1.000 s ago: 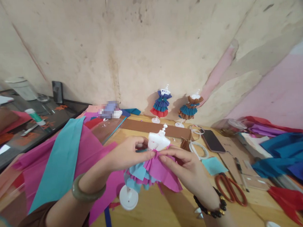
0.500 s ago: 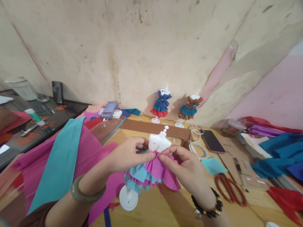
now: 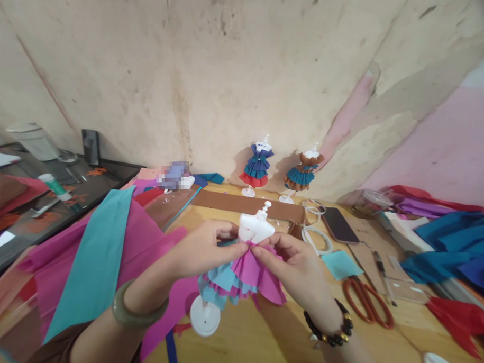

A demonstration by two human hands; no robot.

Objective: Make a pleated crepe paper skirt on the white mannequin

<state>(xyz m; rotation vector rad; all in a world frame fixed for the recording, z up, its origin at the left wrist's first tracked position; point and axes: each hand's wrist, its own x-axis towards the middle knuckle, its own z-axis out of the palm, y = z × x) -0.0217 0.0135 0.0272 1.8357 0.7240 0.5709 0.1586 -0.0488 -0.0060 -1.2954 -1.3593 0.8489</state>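
Note:
A small white mannequin (image 3: 256, 227) tilts between my hands, its round white base (image 3: 205, 316) at the lower left. Ruffled pink and light blue fabric (image 3: 251, 271) wraps its lower body as a layered skirt. My left hand (image 3: 212, 246) is closed around the mannequin's waist from the left, thumb pressed on the pink fabric at the front. From the right, my right hand (image 3: 290, 256) pinches the top edge of the same pink fabric, thumb close to the left thumb. Some fingers of both hands are hidden behind the mannequin.
Two dressed mannequins, one in blue and red (image 3: 257, 165), one in brown and teal (image 3: 301, 174), stand by the wall. At right lie scissors (image 3: 367, 302), a phone (image 3: 339, 224), a pen (image 3: 384, 277) and teal cloth (image 3: 458, 243). Pink and turquoise cloth (image 3: 91, 255) covers the left.
Both hands keep their hold with barely any movement. The mannequin's upper body has shifted very slightly to the right, and my right wrist a little to the left.

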